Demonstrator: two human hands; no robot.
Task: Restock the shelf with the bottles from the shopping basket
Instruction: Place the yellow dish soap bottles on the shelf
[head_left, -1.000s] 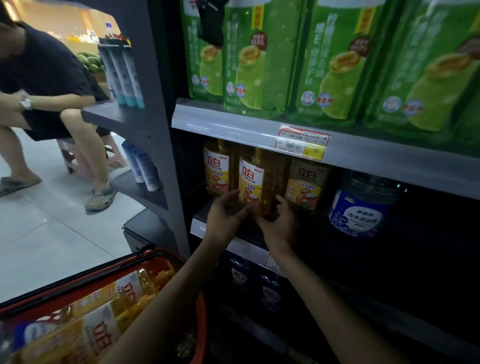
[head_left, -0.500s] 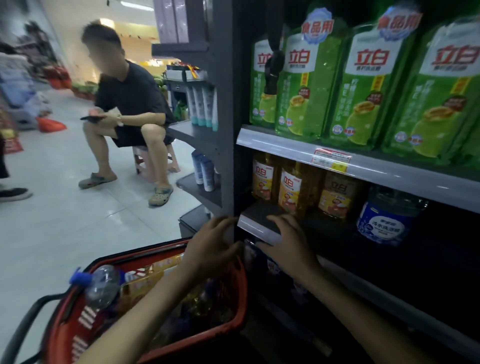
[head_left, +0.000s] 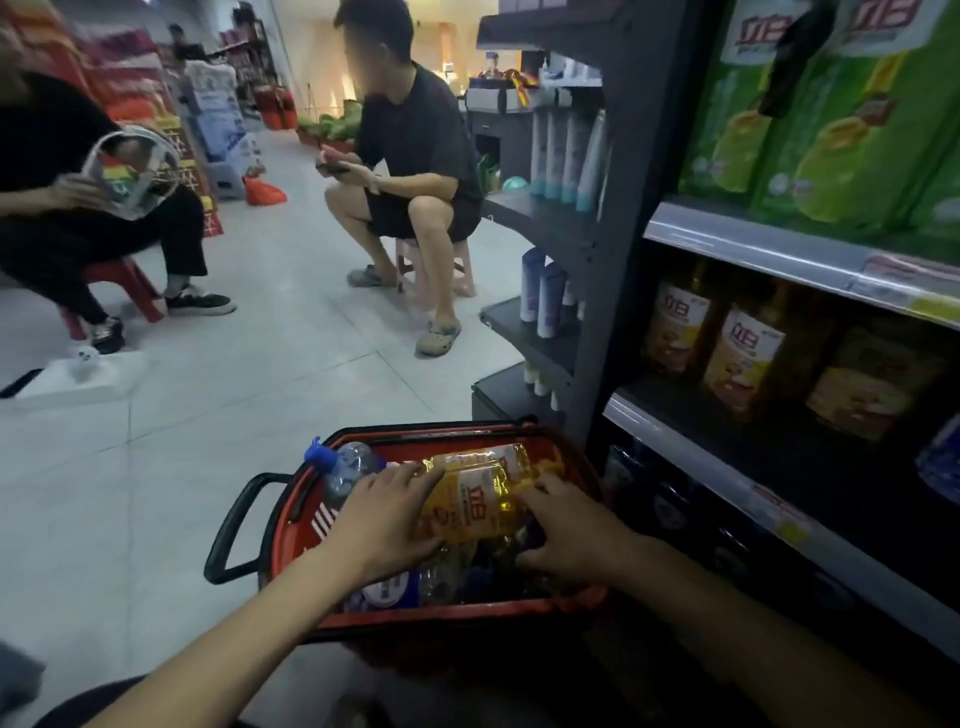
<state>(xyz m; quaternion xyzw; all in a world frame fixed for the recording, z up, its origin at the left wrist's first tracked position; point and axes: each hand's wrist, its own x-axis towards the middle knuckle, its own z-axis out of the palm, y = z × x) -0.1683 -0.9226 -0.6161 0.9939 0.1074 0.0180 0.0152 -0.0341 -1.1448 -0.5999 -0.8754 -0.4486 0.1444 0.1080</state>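
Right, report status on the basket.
Grip: left hand and right hand on yellow bottle, lying in red basket. Beside it, blue-capped bottle. Nothing lies over it.

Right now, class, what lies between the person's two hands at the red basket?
A yellow bottle lies on its side there, in the red basket; the left hand and right hand grip its two sides. The head view shows it.

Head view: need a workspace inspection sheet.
Surface: tiled floor; red basket stands on it beside the shelf.
Job's things: yellow bottle lying atop the basket's load; clear bottle with blue cap beside it; more yellow bottles on the shelf.
Clutter: nothing seen.
Hands: left hand and right hand grip the yellow bottle, fingers curled over it.
Cables: nothing seen.
Surroundings: green pouches above; two people seated in the aisle.
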